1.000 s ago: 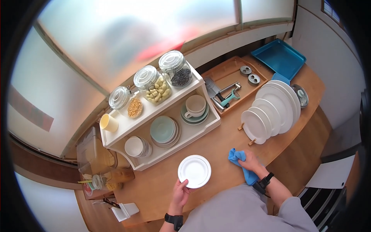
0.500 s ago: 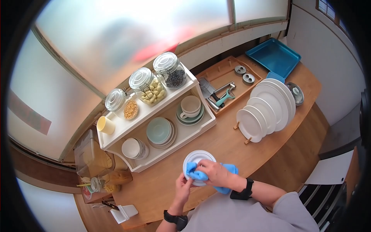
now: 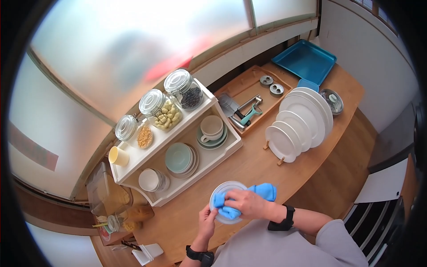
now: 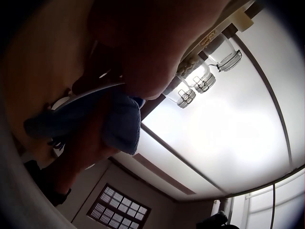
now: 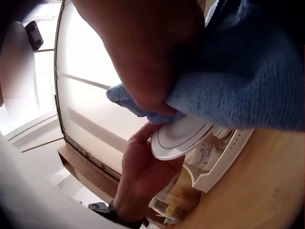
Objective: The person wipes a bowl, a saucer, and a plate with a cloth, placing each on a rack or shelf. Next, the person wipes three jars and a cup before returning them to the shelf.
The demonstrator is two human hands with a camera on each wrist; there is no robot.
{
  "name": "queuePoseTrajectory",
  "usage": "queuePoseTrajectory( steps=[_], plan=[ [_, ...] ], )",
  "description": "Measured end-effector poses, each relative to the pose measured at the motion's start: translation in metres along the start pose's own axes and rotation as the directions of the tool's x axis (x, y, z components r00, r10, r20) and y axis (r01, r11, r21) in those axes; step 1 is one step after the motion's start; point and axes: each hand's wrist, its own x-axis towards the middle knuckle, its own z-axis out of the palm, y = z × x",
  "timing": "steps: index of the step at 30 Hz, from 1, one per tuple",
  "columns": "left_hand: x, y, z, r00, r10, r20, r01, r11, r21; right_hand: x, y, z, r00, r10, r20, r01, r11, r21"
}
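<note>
A small white plate [image 3: 231, 184] with a thin dark ring near its rim is held above the front of the table. My left hand [image 3: 207, 222] pinches its near left edge, thumb on top; the right wrist view shows the fingers beneath the plate [image 5: 174, 142]. My right hand [image 3: 249, 204] grips a blue cloth [image 3: 227, 212] bunched against the plate's face, and a loose end of it hangs out to the right. In the left wrist view the cloth [image 4: 123, 125] overlaps the plate, which is mostly hidden there.
Right of the hands, several white plates [image 3: 281, 143] stand upright in a wooden rack. A white shelf [image 3: 195, 171] with bowls, dishes and glass jars stands behind. Further back are a wooden utensil tray [image 3: 249, 91] and a blue tray [image 3: 307, 60]. A white container [image 3: 149, 252] sits front left.
My right hand has brought the blue cloth from the table on the right over onto the plate. The left hand keeps its grip on the plate's edge. The head view has shifted slightly.
</note>
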Motion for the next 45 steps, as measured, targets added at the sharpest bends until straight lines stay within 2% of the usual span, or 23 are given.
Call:
queuePoseTrajectory(
  steps=[3, 6, 7, 8, 9, 10, 12, 14, 15, 16, 18, 20, 22, 26, 30, 33, 37, 38, 39, 41, 42, 44, 45],
  plan=[
    [-0.003, 0.003, -0.005, 0.991, -0.002, -0.131, -0.011, 0.995, -0.097, -0.013, -0.016, -0.01, 0.98, -0.006, 0.197, -0.025, 0.988, 0.155],
    [-0.002, 0.015, -0.002, 0.969, 0.022, -0.248, -0.059, 0.988, -0.145, -0.024, -0.006, -0.032, 0.992, 0.093, -0.088, -0.077, 0.983, 0.17],
    [-0.003, 0.021, 0.0, 0.953, 0.002, -0.302, -0.072, 0.973, -0.218, -0.026, 0.0, -0.037, 0.993, 0.086, -0.078, -0.071, 0.982, 0.174],
    [-0.007, 0.028, 0.003, 0.951, 0.0, -0.309, -0.072, 0.973, -0.22, -0.028, 0.005, -0.041, 0.905, 0.347, -0.247, -0.211, 0.869, 0.448],
    [-0.01, 0.036, 0.007, 0.962, -0.051, -0.267, -0.031, 0.956, -0.292, -0.029, 0.007, -0.042, 0.723, 0.612, -0.321, -0.253, 0.667, 0.701],
    [-0.011, 0.042, 0.01, 0.971, -0.096, -0.217, 0.012, 0.932, -0.361, -0.028, 0.006, -0.042, 0.722, 0.612, -0.324, -0.253, 0.669, 0.699],
    [-0.008, 0.043, 0.018, 0.988, -0.068, -0.14, 0.017, 0.942, -0.335, -0.02, 0.001, -0.036, 0.653, 0.75, 0.104, -0.274, 0.106, 0.956],
    [-0.003, 0.041, 0.032, 0.997, -0.04, -0.073, 0.016, 0.952, -0.305, -0.006, -0.008, -0.02, 0.685, 0.706, 0.182, -0.283, 0.028, 0.959],
    [0.004, 0.039, 0.045, 0.985, 0.038, -0.167, -0.085, 0.955, -0.283, 0.002, -0.013, -0.013, 0.714, 0.649, 0.264, -0.303, -0.053, 0.951],
    [0.009, 0.038, 0.055, 0.959, 0.117, -0.258, -0.184, 0.95, -0.251, 0.01, -0.019, -0.01, 0.718, 0.643, 0.268, -0.306, -0.055, 0.95],
    [0.015, 0.038, 0.063, 0.929, 0.137, -0.344, -0.232, 0.939, -0.255, 0.021, -0.029, -0.012, 0.585, 0.713, 0.386, -0.626, 0.095, 0.774],
    [0.021, 0.04, 0.064, 0.87, 0.153, -0.468, -0.286, 0.93, -0.229, 0.009, -0.025, 0.008, 0.64, 0.696, 0.326, -0.567, 0.141, 0.812],
    [0.027, 0.04, 0.06, 0.873, 0.107, -0.476, -0.256, 0.931, -0.26, -0.011, -0.005, 0.044, 0.708, 0.656, 0.263, -0.485, 0.181, 0.855],
    [0.033, 0.014, 0.039, 0.908, 0.038, -0.417, -0.193, 0.922, -0.336, -0.015, -0.012, 0.017, 0.777, 0.573, 0.261, -0.443, 0.203, 0.873],
    [0.027, 0.008, 0.051, 0.958, -0.045, -0.283, -0.055, 0.941, -0.333, 0.0, -0.019, -0.003, 0.708, 0.7, 0.092, -0.247, 0.124, 0.961],
    [0.023, 0.007, 0.061, 0.983, -0.009, -0.184, -0.046, 0.955, -0.294, 0.013, -0.012, 0.002, 0.662, 0.745, 0.082, -0.241, 0.109, 0.964],
    [0.024, 0.01, 0.064, 0.975, 0.071, -0.21, -0.117, 0.97, -0.215, -0.004, 0.01, 0.042, 0.638, 0.768, 0.05, -0.446, 0.316, 0.837],
    [0.025, 0.008, 0.064, 0.959, 0.119, -0.256, -0.157, 0.979, -0.131, -0.004, 0.008, 0.036, 0.602, 0.782, 0.162, -0.446, 0.161, 0.881],
    [0.026, 0.008, 0.063, 0.939, 0.171, -0.3, -0.192, 0.98, -0.045, -0.003, 0.002, 0.032, 0.606, 0.779, 0.164, -0.447, 0.163, 0.88],
    [0.032, 0.012, 0.063, 0.892, 0.171, -0.418, -0.223, 0.972, -0.079, -0.005, -0.01, 0.026, 0.786, 0.615, -0.064, -0.372, 0.553, 0.745],
    [0.035, 0.014, 0.064, 0.835, 0.162, -0.526, -0.255, 0.961, -0.11, -0.009, -0.009, 0.031, 0.782, 0.62, -0.064, -0.375, 0.551, 0.746],
    [0.044, 0.015, 0.054, 0.839, 0.124, -0.53, -0.249, 0.953, -0.171, -0.014, -0.007, 0.04, 0.712, 0.684, 0.157, -0.52, 0.364, 0.773],
    [0.048, 0.015, 0.047, 0.837, 0.089, -0.54, -0.247, 0.942, -0.228, -0.015, -0.007, 0.037, 0.713, 0.683, 0.158, -0.521, 0.365, 0.772]
  ],
)
